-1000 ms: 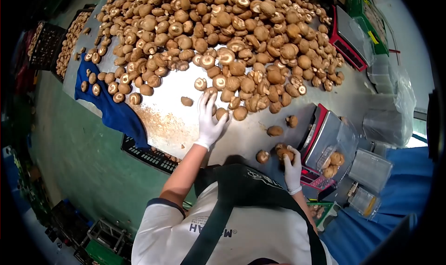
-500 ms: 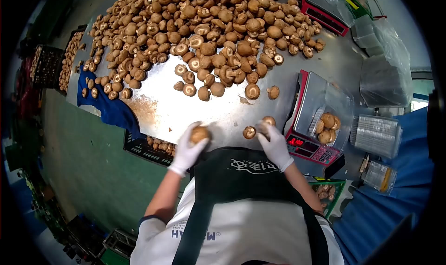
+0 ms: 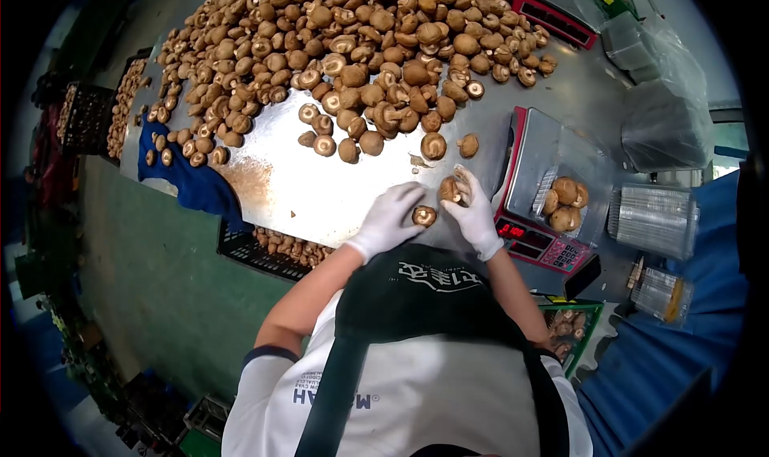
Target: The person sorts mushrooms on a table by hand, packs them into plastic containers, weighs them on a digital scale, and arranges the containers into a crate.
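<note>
My right hand [image 3: 474,217], in a white glove, pinches a brown shiitake mushroom [image 3: 448,189] between thumb and fingers above the metal table. A second cap may be pressed against it; the fingers partly hide this. Just left of it, my left hand [image 3: 388,220], also gloved, reaches across with thumb and fingers apart around another shiitake [image 3: 424,215], which lies stem side up on the table. The thumb is close to its edge; whether it touches I cannot tell. Ahead lie two loose shiitakes, one stem up [image 3: 433,146] and one on its side [image 3: 469,145].
A large shiitake heap [image 3: 352,48] covers the far table. To the right, a red scale [image 3: 521,237] bears a clear tray of mushrooms [image 3: 565,205]. Stacked clear trays [image 3: 655,221] stand beyond it. A blue cloth [image 3: 192,189] hangs over the left edge, above a black crate [image 3: 264,253].
My left hand has moved right, toward the shiitake on the table, and the mushroom it held is no longer seen in it. My right hand has lifted its mushroom forward.
</note>
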### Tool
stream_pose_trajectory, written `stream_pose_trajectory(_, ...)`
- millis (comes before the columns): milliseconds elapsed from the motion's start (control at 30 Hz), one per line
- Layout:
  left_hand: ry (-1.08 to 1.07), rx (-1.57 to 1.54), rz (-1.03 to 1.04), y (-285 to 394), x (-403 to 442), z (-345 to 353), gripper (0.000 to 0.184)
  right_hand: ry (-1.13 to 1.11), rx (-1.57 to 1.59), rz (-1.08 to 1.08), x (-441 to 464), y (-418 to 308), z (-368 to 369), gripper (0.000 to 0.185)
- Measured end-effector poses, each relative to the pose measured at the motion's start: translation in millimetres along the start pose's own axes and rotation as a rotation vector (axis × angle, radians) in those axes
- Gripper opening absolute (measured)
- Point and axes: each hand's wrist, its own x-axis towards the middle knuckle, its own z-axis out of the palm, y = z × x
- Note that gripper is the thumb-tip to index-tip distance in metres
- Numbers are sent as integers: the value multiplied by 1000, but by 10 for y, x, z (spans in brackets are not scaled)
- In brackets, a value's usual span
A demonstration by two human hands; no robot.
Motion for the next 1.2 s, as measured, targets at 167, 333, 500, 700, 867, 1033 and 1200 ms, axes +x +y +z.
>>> stream_pose_trajectory(167, -289, -102, -28, -183, 170, 178, 36, -98, 226, -74, -16, -77, 2, 53)
stream_pose_trajectory(333, 59, -164, -359, -352, -120, -86, 35, -179, 604, 87, -42, -50, -5, 41)
stream_pose_trajectory(500, 333, -760, -467, -117, -178, -16, 36, -232, 175, 1, -18, -230, 278, 37)
stream_pose_trajectory(700, 43, -1678, -826, -157, -155, -159, 33, 237, -804, -618, 584, -221, 462, 32)
stream_pose_trajectory(867, 118, -1577, -778, -223, -100, -156, 38, 171, -499, -303, 1014, 147, 325, 42)
stream_pose_trajectory(1033, 148, -1616, -663, -203, 36, -202, 52, -75, 324, 136, 695, -118, 481, 39)
stream_pose_trajectory(1200, 70, -1676, -759, -92, 154, -350, 71, -138, 167, 115, 497, -209, 536, 34)
